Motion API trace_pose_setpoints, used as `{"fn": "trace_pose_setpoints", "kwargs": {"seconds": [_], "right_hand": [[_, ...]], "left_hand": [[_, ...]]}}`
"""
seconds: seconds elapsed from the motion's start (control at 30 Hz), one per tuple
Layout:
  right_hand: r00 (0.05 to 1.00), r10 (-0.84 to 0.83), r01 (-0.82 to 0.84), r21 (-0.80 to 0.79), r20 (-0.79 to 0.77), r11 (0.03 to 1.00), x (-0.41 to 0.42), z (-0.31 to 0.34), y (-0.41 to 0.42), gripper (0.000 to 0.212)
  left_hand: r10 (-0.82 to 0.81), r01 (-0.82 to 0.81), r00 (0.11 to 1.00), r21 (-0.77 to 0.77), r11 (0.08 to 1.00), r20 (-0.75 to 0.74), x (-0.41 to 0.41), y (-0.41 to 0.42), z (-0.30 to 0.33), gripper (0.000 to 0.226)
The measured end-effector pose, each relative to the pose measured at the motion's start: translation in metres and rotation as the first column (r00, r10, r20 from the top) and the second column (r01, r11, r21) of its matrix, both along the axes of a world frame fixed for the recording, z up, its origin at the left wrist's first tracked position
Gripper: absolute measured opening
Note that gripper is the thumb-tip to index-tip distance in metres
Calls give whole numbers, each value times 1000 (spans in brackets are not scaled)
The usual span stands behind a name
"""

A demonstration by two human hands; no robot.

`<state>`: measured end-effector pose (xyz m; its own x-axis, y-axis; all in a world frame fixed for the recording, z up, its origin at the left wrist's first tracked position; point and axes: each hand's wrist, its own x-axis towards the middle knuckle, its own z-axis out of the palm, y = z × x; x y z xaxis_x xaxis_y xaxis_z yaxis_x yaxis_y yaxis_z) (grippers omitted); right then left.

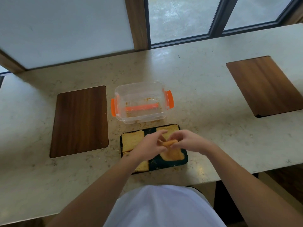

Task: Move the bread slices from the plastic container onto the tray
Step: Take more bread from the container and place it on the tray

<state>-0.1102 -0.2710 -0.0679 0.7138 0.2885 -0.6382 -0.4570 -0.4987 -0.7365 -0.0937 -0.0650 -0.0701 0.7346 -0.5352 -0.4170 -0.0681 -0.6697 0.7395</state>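
A golden toasted bread slice (pixel 168 143) sits pinched between both hands just above the dark rectangular tray (pixel 165 163), a little below the middle of the frame. Four more slices lie flat on that tray: one at its upper left (pixel 132 140), one at its upper right (pixel 168 128), one at its lower right (pixel 173 154), and one at its lower left (pixel 142 166), partly hidden under the left forearm. The left hand (pixel 148 145) and right hand (pixel 188 141) are close together, fingers curled onto the held slice from either side.

Just above the tray stands the clear plastic container with orange latches (pixel 141 102), holding only crumbs and an orange strip on its floor. Crumbs dot the pale marbled desk (pixel 205 99) between the two. A dark wooden board (pixel 80 122) lies left of the container, and another wooden board (pixel 265 86) lies well apart at the right. Windows (pixel 178 18) fill the top of the frame.
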Motion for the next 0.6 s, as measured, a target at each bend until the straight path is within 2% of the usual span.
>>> {"fn": "trace_pose_setpoints", "kwargs": {"seconds": [0.07,0.13,0.17,0.23,0.3,0.33,0.43,0.53,0.6], "right_hand": [[999,1,0,-25,50,1000,14,6,3,23],[991,-96,99,-24,97,995,24,8,3,34],[977,-166,171,-29,131,985,25,8,2,41],[925,-330,345,-50,189,937,19,4,-5,51],[869,-477,484,-26,129,875,1,-5,-12,49],[853,-519,520,1,60,854,-10,-10,-14,44],[819,-572,574,50,-48,817,-33,-23,-14,25],[822,-569,569,-5,20,822,-44,-31,-8,18],[858,-508,513,-74,74,855,-49,-37,0,16]], "left_hand": [[72,-78,993,-63,995,-93,-1,-8,0,54],[272,-309,934,-139,941,-234,-1,-11,-1,33],[371,-439,869,-163,884,-327,-1,-12,-3,26],[481,-628,718,-172,759,-503,-1,-15,-6,28],[501,-729,594,-157,667,-629,-6,-17,-10,37],[499,-748,561,-146,647,-661,-9,-18,-13,38],[505,-720,575,-105,686,-643,-17,-15,-23,36],[543,-619,691,-4,785,-478,-26,-10,-35,29],[558,-588,727,56,807,-400,-34,-5,-44,24]]}}
